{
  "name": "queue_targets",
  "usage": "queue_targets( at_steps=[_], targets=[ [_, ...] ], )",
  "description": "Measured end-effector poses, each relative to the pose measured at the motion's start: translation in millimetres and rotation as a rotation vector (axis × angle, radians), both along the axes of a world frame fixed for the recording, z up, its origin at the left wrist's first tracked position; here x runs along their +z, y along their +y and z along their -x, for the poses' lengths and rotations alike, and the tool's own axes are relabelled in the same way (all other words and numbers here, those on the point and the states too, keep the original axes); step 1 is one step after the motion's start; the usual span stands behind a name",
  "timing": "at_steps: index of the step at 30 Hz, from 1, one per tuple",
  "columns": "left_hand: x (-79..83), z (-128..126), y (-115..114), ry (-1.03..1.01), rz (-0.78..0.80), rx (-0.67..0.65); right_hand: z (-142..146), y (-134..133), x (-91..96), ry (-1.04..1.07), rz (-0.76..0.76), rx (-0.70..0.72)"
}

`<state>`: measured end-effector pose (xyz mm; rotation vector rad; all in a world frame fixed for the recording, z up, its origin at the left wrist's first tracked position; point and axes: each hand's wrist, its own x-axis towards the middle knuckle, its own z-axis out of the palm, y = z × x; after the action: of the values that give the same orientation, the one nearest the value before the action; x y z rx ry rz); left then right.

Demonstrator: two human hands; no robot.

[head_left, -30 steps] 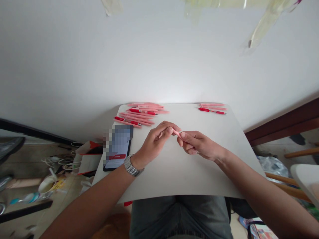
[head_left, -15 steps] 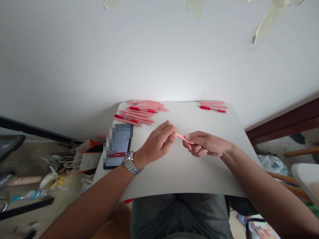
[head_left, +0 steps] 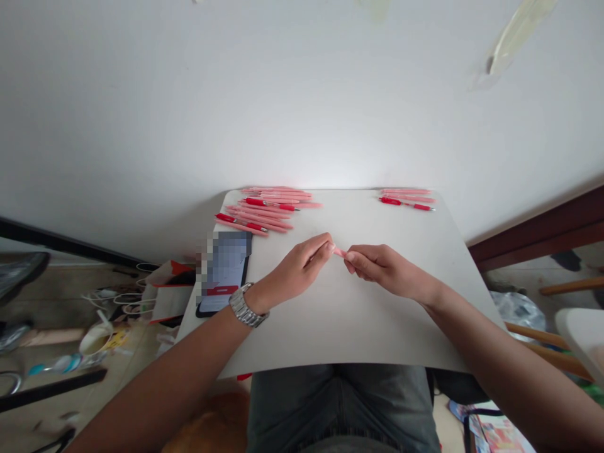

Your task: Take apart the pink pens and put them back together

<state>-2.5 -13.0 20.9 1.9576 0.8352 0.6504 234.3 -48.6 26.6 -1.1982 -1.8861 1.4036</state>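
Over the middle of the white table [head_left: 330, 333], a pink pen [head_left: 339, 252] spans the gap between my two hands. My left hand [head_left: 302, 267], with a metal watch at its wrist, pinches one end of it. Around the other end the fingers of my right hand [head_left: 380, 267] are closed. Only a short stretch of the pen shows; my fingers cover the rest. At the back left lies a pile of pink pens [head_left: 264, 217] with red pens [head_left: 268, 204] among them. A smaller group of pink pens [head_left: 408, 191] lies at the back right beside a red pen [head_left: 406, 204].
A phone [head_left: 226, 270], partly pixelated, lies at the table's left edge. Behind the table rises a white wall [head_left: 302, 94]. On the floor at left are a bag [head_left: 174, 292], cables and a bottle [head_left: 56, 365]. A white seat [head_left: 580, 340] stands at right.
My right hand has turned and slid toward my left along the pink pen, so less of it shows between them. The view has shifted slightly.
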Motion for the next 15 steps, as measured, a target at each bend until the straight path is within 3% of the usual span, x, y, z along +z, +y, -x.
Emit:
queue_targets(
  at_steps=[6, 9, 12, 15],
  targets=[
    [-0.7, -0.2, 1.0, 0.005, 0.042, 0.023, 5.7, -0.2, -6.2, -0.216, -0.358, -0.058],
    [-3.2, -1.3, 1.1, 0.0, 0.052, 0.039, 8.1, 1.1, -9.1, -0.249, -0.422, -0.08],
    [-4.8, -2.1, 1.0, -0.02, 0.0, 0.084, 9.0, 3.3, -8.0, -0.139, -0.27, -0.062],
    [-4.2, -1.9, 0.9, -0.037, -0.124, 0.102, 6.0, 6.3, -4.9, 0.099, 0.077, 0.009]
  ],
)
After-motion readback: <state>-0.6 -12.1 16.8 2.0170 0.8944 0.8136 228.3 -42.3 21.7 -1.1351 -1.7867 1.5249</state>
